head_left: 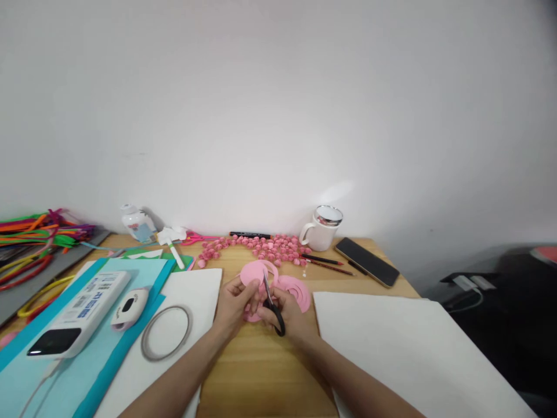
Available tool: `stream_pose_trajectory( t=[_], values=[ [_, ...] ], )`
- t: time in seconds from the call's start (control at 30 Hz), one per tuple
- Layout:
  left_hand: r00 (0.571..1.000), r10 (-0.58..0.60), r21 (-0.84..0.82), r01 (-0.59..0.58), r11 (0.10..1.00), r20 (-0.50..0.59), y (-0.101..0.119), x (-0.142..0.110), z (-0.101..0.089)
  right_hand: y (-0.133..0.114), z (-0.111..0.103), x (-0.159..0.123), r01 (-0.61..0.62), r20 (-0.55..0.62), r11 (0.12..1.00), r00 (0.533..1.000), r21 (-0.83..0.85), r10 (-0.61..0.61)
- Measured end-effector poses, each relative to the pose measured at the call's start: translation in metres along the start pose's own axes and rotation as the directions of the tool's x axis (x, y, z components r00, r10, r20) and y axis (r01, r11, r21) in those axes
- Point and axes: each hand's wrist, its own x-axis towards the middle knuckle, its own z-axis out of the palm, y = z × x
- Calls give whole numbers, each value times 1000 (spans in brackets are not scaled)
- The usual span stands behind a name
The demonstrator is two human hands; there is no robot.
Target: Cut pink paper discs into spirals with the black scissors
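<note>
My left hand (235,305) pinches a pink paper disc (256,273) cut into a spiral, holding it just above the wooden table (261,371). My right hand (289,313) grips black-handled scissors (272,305), their blades pointing up into the pink paper. Another pink spiral piece (298,292) lies right beside my right hand. Behind my hands, a scatter of several small pink rolled paper roses (261,248) covers the far middle of the table.
White sheets lie right (404,348) and left (195,290); a tape ring (167,332), power bank (80,313), small white device (129,307) on blue paper. White mug (322,227), phone (366,261), pencils (324,262), black marker (250,235), glue bottle (136,222), coloured pipe cleaners (30,244).
</note>
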Motion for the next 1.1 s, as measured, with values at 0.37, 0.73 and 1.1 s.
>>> stream_pose_trajectory(
  t=[0.37, 0.73, 1.1],
  values=[
    [999, 43, 22, -43, 999, 6, -2, -1, 4, 3, -3, 3, 92, 25, 993, 995, 79, -94],
    [1000, 16, 31, -16, 999, 16, 4, -1, 3, -1, -3, 1, 27, -16, 999, 1000, 32, -26],
    [999, 33, 42, -33, 999, 10, 3, 0, 0, 2, -5, -1, 3, -27, 1000, 1000, -28, -3]
  ],
)
